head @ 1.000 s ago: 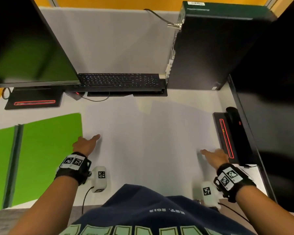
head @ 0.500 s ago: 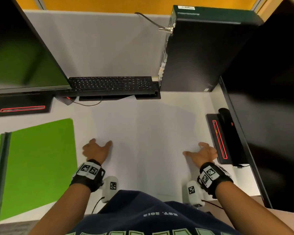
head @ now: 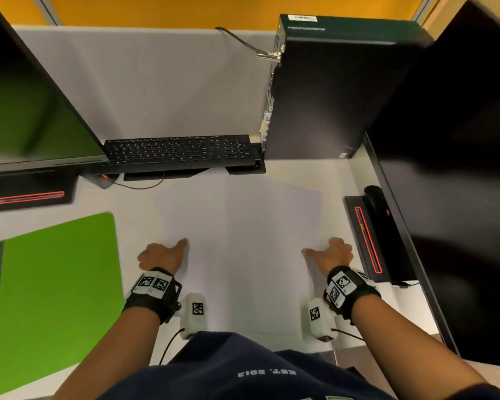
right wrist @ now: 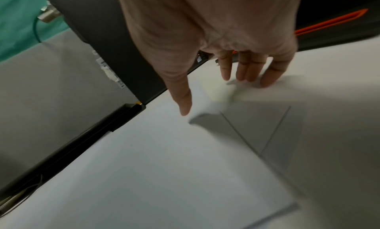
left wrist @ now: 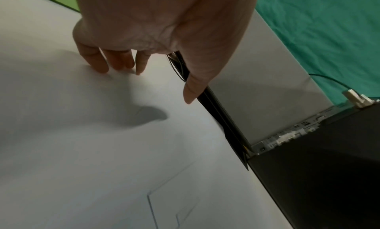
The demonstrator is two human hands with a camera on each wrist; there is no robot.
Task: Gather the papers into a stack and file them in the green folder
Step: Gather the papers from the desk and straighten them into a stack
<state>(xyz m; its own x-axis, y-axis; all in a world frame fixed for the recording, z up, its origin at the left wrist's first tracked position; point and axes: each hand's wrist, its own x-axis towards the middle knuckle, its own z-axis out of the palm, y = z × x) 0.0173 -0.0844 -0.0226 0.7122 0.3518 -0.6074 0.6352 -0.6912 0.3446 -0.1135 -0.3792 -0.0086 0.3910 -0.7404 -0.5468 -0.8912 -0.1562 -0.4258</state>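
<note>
Several white papers (head: 243, 235) lie overlapping in the middle of the white desk, their edges askew. The green folder (head: 55, 284) lies open and flat to their left. My left hand (head: 165, 252) rests at the papers' left edge; in the left wrist view its fingertips (left wrist: 102, 69) press on the sheet with the thumb stretched out. My right hand (head: 329, 252) is at the right edge, where its straight fingers (right wrist: 269, 81) touch a sheet (right wrist: 164, 159) and the thumb reaches over the papers. Neither hand holds anything.
A black keyboard (head: 179, 151) sits behind the papers, with a dark monitor (head: 26, 111) at the left. A black computer tower (head: 329, 90) stands at the back right. A second screen (head: 459, 168) and its stand base (head: 367, 241) line the right side.
Both hands have slid inward toward each other along the desk, the right one further, and the spread of papers between them has narrowed. The head view has shifted slightly.
</note>
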